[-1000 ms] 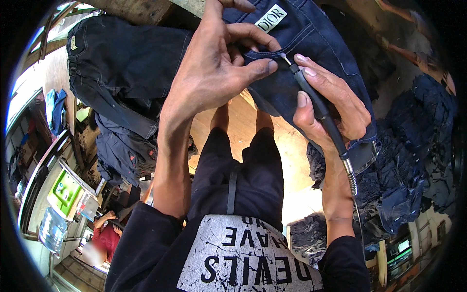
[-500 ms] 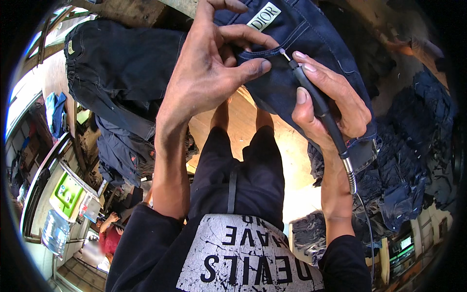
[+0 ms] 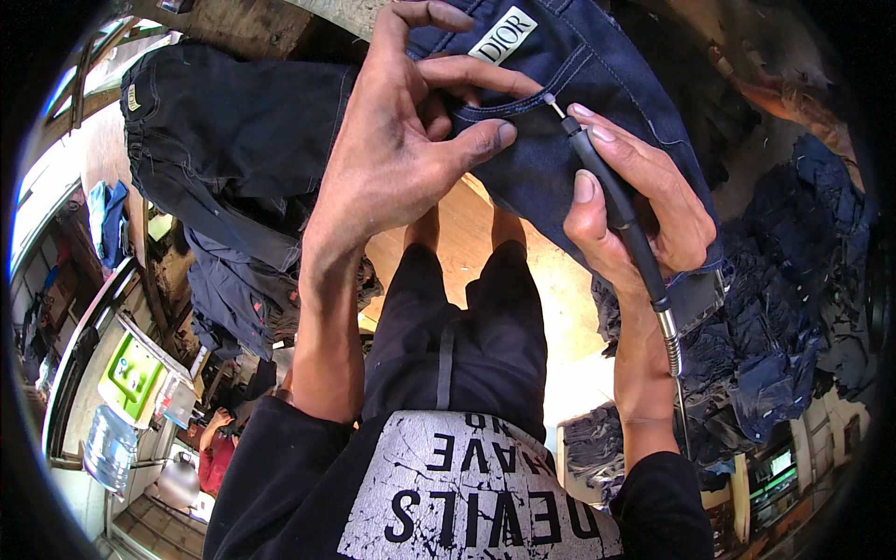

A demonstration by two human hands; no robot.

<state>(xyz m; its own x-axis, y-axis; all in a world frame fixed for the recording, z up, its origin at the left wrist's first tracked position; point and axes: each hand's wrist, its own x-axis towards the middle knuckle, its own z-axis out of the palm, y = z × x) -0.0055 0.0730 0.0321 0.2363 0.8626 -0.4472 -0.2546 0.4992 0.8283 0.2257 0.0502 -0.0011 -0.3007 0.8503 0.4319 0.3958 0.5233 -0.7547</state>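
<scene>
jeans [image 3: 597, 121] between hands, tool [image 3: 611, 201] right

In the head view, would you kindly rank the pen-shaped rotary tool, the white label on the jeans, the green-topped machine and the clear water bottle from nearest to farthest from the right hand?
1. Pen-shaped rotary tool: held in the right hand.
2. White label: on the jeans, up and to the left.
3. Green-topped machine: far left, lower down.
4. Clear water bottle: lower-left edge, just beyond the machine.

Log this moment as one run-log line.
left hand: pinching dark jeans at pocket seam | right hand: gripping pen-like rotary tool | tool tip: at the seam
</scene>
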